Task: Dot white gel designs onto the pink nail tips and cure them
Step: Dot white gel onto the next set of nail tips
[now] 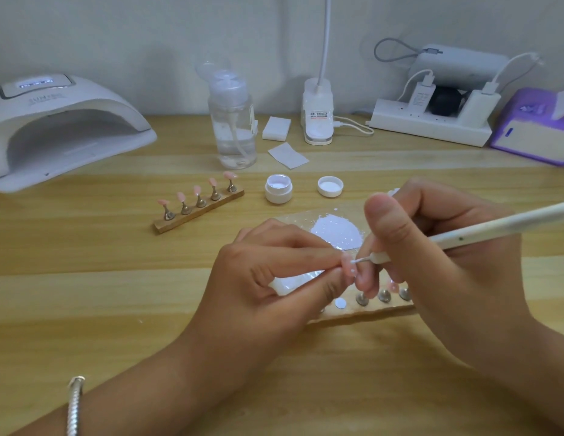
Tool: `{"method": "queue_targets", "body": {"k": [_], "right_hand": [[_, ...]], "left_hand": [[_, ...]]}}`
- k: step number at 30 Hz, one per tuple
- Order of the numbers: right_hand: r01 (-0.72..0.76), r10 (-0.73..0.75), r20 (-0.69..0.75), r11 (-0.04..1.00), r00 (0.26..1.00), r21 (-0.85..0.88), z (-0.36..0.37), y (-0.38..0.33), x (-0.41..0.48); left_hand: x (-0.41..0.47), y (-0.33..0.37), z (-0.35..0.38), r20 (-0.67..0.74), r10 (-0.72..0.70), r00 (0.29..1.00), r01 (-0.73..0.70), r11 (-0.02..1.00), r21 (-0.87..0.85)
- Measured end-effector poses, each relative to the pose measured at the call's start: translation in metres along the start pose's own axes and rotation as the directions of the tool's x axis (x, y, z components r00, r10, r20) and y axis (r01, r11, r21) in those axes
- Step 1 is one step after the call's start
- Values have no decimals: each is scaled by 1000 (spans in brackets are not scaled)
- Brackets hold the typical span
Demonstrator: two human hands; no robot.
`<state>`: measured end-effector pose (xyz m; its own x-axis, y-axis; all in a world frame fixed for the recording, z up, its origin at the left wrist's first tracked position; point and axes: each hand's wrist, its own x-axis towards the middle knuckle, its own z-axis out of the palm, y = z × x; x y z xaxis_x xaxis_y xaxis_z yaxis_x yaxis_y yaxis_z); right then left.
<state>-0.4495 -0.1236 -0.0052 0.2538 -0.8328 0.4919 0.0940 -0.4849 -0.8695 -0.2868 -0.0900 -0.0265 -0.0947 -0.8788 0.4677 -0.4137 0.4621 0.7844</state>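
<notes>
Left hand (274, 272) pinches pink nail tip (348, 267) between thumb and fingertips, just above near wooden stand (373, 310). Right hand (431, 262) grips dotting tool (463, 236) pen-style, point at nail surface. Best practice: brace hands together, touch lightly, lift straight off. Behind: white gel puddle (337, 232), open gel jar (278, 192), second stand (199, 215) with five tips, curing lamp (60, 127) far left.

Wide bare strip of tabletop (85, 294) lay open at left, up to the mouth of the cure lamp (70, 102). The far rack (199, 215) w/ five pink tips (197, 189) stood diagonally btwn centre & lamp; gel jar (278, 192), lid (330, 186) & pump bottle (232, 121) crowded the middle, power strip (428, 129) blocked back right
</notes>
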Motion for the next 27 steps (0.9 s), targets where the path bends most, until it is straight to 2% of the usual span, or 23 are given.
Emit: {"method": "queue_targets", "body": {"k": [27], "right_hand": [[0, 0, -2, 1000, 1000, -12, 0, 1, 0]], "left_hand": [[0, -2, 1, -6, 12, 1000, -12, 1000, 9]]}}
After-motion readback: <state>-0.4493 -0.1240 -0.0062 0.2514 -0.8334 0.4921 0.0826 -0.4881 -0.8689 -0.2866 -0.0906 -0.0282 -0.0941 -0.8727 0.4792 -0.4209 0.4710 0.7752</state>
